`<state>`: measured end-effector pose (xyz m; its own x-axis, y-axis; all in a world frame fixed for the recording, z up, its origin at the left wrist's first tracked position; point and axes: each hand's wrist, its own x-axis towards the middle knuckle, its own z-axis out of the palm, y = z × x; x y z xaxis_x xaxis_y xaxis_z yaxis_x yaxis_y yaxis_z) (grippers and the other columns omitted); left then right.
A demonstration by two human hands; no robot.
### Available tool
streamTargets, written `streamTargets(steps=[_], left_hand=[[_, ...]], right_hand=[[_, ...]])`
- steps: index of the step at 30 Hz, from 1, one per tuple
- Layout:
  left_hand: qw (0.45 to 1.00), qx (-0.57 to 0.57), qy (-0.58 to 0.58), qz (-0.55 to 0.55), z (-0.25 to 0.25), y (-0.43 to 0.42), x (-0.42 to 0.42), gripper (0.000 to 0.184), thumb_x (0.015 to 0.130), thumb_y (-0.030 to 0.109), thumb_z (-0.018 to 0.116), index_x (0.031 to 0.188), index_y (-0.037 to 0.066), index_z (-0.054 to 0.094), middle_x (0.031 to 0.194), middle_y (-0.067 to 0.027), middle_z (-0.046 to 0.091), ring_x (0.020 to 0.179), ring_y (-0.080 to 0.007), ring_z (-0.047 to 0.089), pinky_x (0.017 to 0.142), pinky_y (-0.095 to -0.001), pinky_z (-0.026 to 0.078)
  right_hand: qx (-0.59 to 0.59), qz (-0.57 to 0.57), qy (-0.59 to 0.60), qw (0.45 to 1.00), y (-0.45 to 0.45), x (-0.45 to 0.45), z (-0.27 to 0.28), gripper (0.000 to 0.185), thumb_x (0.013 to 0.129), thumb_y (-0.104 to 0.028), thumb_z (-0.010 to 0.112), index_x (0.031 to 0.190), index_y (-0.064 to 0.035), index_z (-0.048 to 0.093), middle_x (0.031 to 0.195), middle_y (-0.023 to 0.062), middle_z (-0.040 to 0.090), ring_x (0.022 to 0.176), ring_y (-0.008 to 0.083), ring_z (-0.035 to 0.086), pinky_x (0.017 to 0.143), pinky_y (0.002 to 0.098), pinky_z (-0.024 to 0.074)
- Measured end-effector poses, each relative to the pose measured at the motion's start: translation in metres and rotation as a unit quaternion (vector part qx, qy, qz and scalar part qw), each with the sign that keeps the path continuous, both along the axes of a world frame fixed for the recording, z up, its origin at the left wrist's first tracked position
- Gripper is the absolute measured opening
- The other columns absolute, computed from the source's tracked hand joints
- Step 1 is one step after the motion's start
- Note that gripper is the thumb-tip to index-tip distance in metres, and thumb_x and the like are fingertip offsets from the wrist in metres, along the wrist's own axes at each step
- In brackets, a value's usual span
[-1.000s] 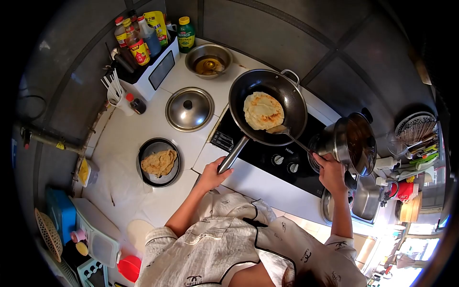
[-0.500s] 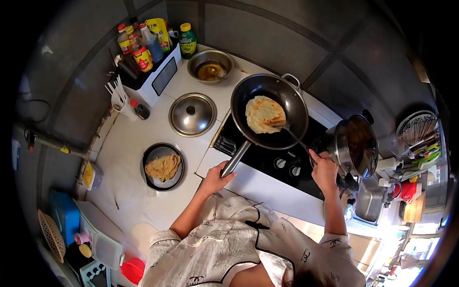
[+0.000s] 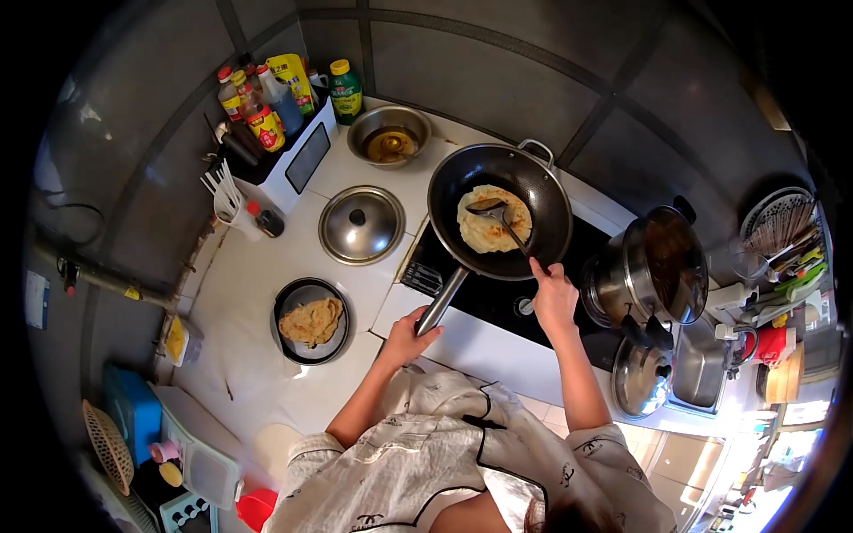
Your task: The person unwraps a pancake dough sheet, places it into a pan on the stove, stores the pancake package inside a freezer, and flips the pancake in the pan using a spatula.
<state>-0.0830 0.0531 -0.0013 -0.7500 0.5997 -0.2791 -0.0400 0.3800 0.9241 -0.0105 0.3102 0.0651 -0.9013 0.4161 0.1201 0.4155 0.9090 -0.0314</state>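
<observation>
My left hand (image 3: 410,337) is wrapped round the metal handle of a dark wok (image 3: 542,191) on the black cooktop (image 3: 498,302). In my right hand (image 3: 555,295) is a spatula (image 3: 514,233), gripped by its handle. The spatula's dark blade lies over the upper middle of a browned flatbread (image 3: 480,238) in the wok. Whether the blade presses on the bread or hovers just above it, I cannot tell. A round dark pan (image 3: 283,345) on the counter to the left holds a folded, golden-brown piece of flatbread (image 3: 311,322).
A steel lid (image 3: 360,224) and a metal bowl (image 3: 404,118) of oily liquid stand left of the wok. To the right are a steel pot (image 3: 613,284), another lid (image 3: 635,382) and the sink (image 3: 699,369). Sauce bottles (image 3: 264,124) fill a rack at the back left.
My right hand has moved left, closer to the wok's rim. The spatula's blade has shifted from the flatbread's lower right edge up across its middle. My left hand keeps the wok handle.
</observation>
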Motion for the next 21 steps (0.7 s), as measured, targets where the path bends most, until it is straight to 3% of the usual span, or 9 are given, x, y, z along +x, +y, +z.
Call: streamTargets(steps=[2, 4, 5, 9, 16, 21], left_hand=[[0.999, 0.011, 0.034, -0.005, -0.008, 0.001, -0.001, 0.038, 0.076, 0.024, 0.063, 0.107, 0.004, 0.053, 0.055, -0.0013, 0.050, 0.046, -0.0099, 0.046, 0.046, -0.0254, 0.040], [1.000, -0.002, -0.023, -0.006, 0.007, 0.001, 0.000, 0.038, 0.077, 0.023, 0.063, 0.107, 0.004, 0.052, 0.053, -0.0016, 0.050, 0.042, -0.0102, 0.046, 0.042, -0.0257, 0.040], [0.999, -0.009, -0.052, -0.007, 0.012, 0.001, -0.001, 0.038, 0.077, 0.022, 0.063, 0.108, 0.004, 0.052, 0.052, -0.0018, 0.049, 0.040, -0.0103, 0.046, 0.040, -0.0258, 0.039], [0.999, 0.003, -0.043, -0.011, 0.011, 0.001, -0.001, 0.038, 0.077, 0.021, 0.062, 0.109, 0.004, 0.052, 0.050, -0.0015, 0.049, 0.036, -0.0100, 0.046, 0.035, -0.0257, 0.038], [0.998, 0.007, -0.064, -0.006, 0.010, 0.002, -0.001, 0.037, 0.077, 0.020, 0.062, 0.109, 0.004, 0.052, 0.050, -0.0008, 0.048, 0.036, -0.0094, 0.045, 0.035, -0.0253, 0.037], [0.998, 0.011, -0.060, -0.007, 0.007, 0.002, 0.001, 0.038, 0.077, 0.020, 0.062, 0.110, 0.004, 0.051, 0.050, -0.0015, 0.049, 0.036, -0.0095, 0.045, 0.035, -0.0260, 0.037]], right_hand=[[0.009, -0.009, 0.003, 1.000, 0.007, 0.001, -0.004, 0.056, 0.063, 0.002, 0.057, 0.115, -0.0190, 0.056, 0.091, 0.0102, 0.052, 0.072, 0.0258, 0.058, 0.061, 0.0338, 0.0503], [0.008, -0.022, 0.015, 1.000, 0.013, 0.001, -0.004, 0.053, 0.064, 0.001, 0.057, 0.113, -0.0188, 0.057, 0.090, 0.0097, 0.053, 0.072, 0.0258, 0.059, 0.060, 0.0336, 0.0501], [-0.011, -0.027, 0.064, 0.998, 0.015, 0.003, -0.005, 0.050, 0.064, 0.002, 0.056, 0.109, -0.0190, 0.060, 0.082, 0.0092, 0.054, 0.065, 0.0273, 0.058, 0.058, 0.0376, 0.0477], [-0.020, -0.066, 0.097, 0.993, 0.013, 0.015, -0.003, 0.048, 0.065, 0.001, 0.055, 0.109, -0.0176, 0.060, 0.081, 0.0088, 0.054, 0.063, 0.0269, 0.058, 0.057, 0.0371, 0.0469], [0.000, -0.068, 0.032, 0.997, 0.008, 0.018, -0.009, 0.052, 0.064, 0.002, 0.059, 0.113, -0.0161, 0.057, 0.083, 0.0103, 0.052, 0.062, 0.0273, 0.059, 0.056, 0.0357, 0.0486], [-0.035, -0.093, 0.019, 0.995, 0.015, 0.021, -0.008, 0.058, 0.067, -0.001, 0.059, 0.122, -0.0138, 0.048, 0.084, 0.0131, 0.053, 0.065, 0.0293, 0.060, 0.057, 0.0377, 0.0491]])
